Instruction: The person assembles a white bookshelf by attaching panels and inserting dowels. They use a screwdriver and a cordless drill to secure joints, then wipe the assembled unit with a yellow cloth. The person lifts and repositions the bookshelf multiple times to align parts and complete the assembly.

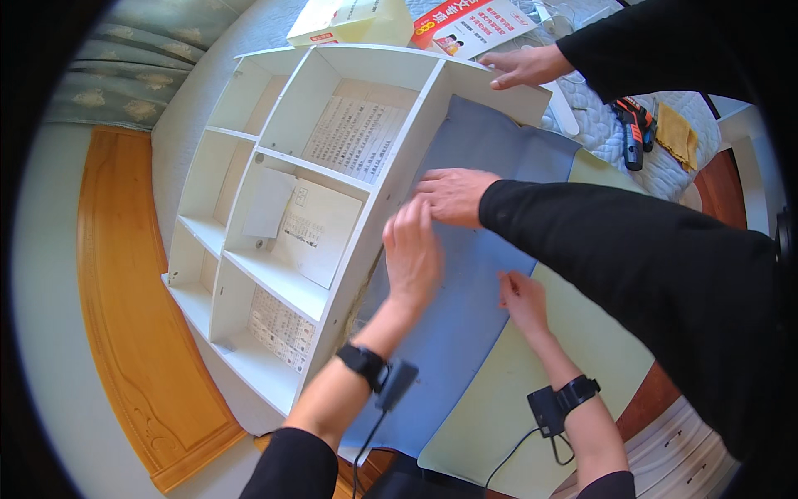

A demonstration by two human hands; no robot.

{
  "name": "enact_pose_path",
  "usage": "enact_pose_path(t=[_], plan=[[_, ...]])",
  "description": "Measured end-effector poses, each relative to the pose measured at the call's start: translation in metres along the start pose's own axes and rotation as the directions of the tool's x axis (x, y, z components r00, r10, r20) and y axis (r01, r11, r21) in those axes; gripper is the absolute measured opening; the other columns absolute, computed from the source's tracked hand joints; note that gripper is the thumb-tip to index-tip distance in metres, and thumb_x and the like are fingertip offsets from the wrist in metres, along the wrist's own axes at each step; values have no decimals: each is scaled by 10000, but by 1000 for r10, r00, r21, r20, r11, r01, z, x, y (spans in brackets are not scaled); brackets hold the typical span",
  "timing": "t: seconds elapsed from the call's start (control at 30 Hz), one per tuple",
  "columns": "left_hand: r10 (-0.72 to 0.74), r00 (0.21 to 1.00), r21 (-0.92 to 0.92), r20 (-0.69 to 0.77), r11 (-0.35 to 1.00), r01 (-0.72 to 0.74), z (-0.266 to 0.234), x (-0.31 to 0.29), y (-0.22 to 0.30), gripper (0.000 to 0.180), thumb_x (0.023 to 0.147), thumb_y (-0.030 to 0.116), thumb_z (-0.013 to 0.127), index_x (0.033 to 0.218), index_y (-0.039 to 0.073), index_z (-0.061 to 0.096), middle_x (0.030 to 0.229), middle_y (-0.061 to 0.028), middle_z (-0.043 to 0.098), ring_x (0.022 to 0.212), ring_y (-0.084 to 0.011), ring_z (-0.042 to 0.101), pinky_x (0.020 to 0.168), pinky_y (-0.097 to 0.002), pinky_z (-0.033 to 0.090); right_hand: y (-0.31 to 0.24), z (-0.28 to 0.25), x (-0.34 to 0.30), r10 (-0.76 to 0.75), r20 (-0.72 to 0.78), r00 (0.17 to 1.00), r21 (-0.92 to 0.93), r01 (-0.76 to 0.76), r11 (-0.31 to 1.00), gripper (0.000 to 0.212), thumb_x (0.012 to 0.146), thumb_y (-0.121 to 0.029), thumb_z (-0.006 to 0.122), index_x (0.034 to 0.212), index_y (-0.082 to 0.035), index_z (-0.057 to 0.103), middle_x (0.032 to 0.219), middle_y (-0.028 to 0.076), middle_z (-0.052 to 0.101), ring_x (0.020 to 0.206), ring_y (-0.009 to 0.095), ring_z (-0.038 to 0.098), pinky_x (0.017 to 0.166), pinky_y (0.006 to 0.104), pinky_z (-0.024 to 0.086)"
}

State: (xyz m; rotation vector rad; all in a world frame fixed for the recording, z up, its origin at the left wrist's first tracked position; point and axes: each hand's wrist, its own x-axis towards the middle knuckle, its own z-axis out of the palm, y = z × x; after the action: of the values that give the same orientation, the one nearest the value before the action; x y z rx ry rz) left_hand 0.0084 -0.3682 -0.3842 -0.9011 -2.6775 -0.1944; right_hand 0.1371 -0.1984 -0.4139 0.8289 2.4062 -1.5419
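A white shelf unit (283, 283) with several compartments lies tilted on the bed. Along its right side spreads a blue sheet (465, 249), with a pale yellow-green sheet (499, 366) beside it. My left hand (411, 258) is at the shelf's side board, fingers bent close together and blurred; their tips meet a co-worker's hand (455, 195). What they grip, if anything, is hidden. Above the blue sheet's right edge is my right hand (525, 303), its fingers curled closed; nothing shows clearly inside them. The co-worker's other hand (528, 66) rests near the shelf's far end.
A black and orange power drill (632, 133) and a yellow cloth (677, 135) lie on the quilted bed at the far right. Behind the shelf are a red and white booklet (474, 29) and a pale yellow box (353, 21). A wooden headboard (137, 308) stands left.
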Motion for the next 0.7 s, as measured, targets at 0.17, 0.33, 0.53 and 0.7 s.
enact_pose_path(t=[0.17, 0.33, 0.53, 0.7], plan=[[-680, 672, 277, 295, 733, 621, -3, -88, 15, 800, 778, 303, 705, 1322, -110, 288, 1327, -273, 334, 1232, -418, 362, 978, -475, 350, 7, 33, -21, -85, -80, 993, 136, 96, 986, 255, 883, -252, 600, 829, -12, 530, 754, 99, 559, 689, 226, 543, 650, 334, 421], [-711, 517, 213, 477, 664, 716, 8, -138, -27, 751, 815, 447, 643, 1266, -98, 389, 1045, -281, 570, 975, -399, 575, 746, -472, 491, -70, 75, 43, -622, 270, 735, -504, 658, 560, 446, 822, -371, 622, 1072, -41, 458, 1098, 101, 475, 1031, 217, 428, 897, 321, 307], [-624, 554, 218, 551, 748, 627, 2, -133, -55, 391, 852, 349, 599, 1013, -6, 574, 713, -187, 640, 763, -370, 646, 707, -473, 501, -121, 121, 104, -332, 902, 275, -424, 709, -564, 470, 772, -350, 655, 1125, -88, 489, 1271, 76, 482, 1227, 204, 410, 1024, 313, 313], [-678, 565, 204, 470, 706, 678, -33, -158, -46, 343, 833, 306, 615, 941, -13, 553, 911, -208, 626, 927, -343, 615, 734, -483, 485, -99, 99, 92, -588, 745, 315, -486, 860, -155, 252, 704, -136, 698, 939, -171, 612, 1142, 11, 566, 1151, 167, 485, 950, 295, 443]])
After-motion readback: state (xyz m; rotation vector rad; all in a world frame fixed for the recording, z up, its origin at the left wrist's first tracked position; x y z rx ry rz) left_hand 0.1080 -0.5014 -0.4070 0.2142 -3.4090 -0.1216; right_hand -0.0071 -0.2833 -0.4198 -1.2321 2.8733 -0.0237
